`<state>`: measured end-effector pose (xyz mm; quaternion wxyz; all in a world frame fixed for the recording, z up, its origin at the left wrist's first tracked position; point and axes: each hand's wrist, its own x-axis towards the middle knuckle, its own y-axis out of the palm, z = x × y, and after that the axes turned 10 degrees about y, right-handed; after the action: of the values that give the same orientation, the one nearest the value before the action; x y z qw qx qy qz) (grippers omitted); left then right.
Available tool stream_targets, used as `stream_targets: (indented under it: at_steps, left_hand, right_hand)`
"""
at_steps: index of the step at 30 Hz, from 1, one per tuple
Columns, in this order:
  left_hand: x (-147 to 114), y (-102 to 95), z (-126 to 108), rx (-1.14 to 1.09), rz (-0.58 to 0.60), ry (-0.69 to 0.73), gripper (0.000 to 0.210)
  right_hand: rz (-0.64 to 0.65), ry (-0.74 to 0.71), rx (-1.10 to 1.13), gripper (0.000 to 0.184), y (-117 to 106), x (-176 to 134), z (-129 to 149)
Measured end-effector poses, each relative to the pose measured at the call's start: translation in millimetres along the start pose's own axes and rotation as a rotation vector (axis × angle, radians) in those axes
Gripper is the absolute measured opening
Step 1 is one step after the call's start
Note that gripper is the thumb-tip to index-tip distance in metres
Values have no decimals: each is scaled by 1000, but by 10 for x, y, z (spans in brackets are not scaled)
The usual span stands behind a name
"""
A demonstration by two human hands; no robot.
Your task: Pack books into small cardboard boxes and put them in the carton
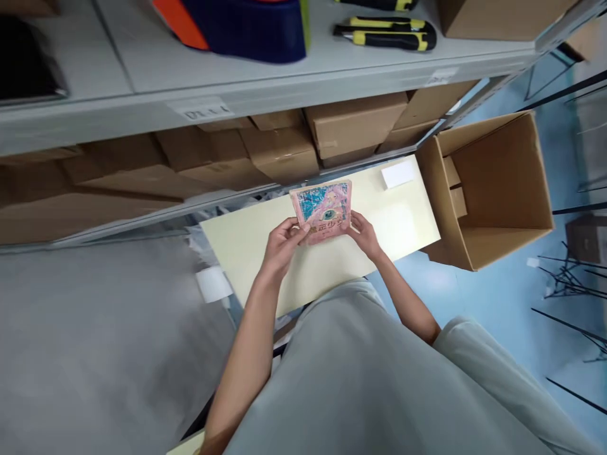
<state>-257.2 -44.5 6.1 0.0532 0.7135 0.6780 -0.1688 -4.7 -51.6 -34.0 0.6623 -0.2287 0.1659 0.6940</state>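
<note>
Both my hands hold what looks like a pink-and-blue picture book [326, 205] above the cream tabletop [265, 253]. Its cover carries a drawn figure, an oval emblem and large lettering, with pale scuffs on the blue part. My left hand [284, 243] pinches the lower left corner, thumb on the front. At the lower right edge, my right hand [363, 234] grips it the same way. The fingers behind the book are hidden. A small white box [398, 174] lies on the tabletop to the right of my hands.
An open cardboard box [497, 189] stands at the tabletop's right end. Closed cartons [355, 123] fill the shelf behind. On the upper shelf [284, 79] lie yellow-and-black utility knives [393, 35] and a dark blue bin [246, 31]. A white piece [213, 284] sits by the tabletop's left edge.
</note>
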Motion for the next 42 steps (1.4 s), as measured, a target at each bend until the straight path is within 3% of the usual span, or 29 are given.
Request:
stream_targets:
  at_steps: [3, 7, 10, 14, 22, 28, 34, 38, 42]
  left_hand:
    - [-114, 674, 125, -144, 71, -90, 44]
    - [-259, 1464, 358, -136, 182, -154, 35]
    - [-254, 1892, 475, -9, 261, -148, 24]
    - [-112, 2259, 512, 223, 305, -114, 14]
    - [92, 2553, 518, 476, 355, -47, 14]
    - [125, 2693, 576, 546, 381, 3, 17]
    - [165, 2730, 630, 648, 420, 58, 22]
    - [137, 2742, 571, 695, 433, 59, 27]
    - [74, 2742, 482, 763, 477, 72, 33]
  right_hand:
    - [-81, 52, -30, 62, -668, -286, -67]
    - [-211, 161, -133, 58, -1310, -520, -298]
    - [-305, 229, -195, 55, -1625, -584, -478]
    - [-424, 263, -248, 49, -1856, -571, -635]
    - [-588, 334, -412, 38, -1943, -465, -781]
    - [-628, 369, -468, 34, -2022, -508, -823]
    - [-608, 402, -598, 32, -2131, -475, -798]
    - [-668, 320, -731, 32, -2229, -322, -758]
    - [-623, 284, -885, 21, -2297, -123, -720]
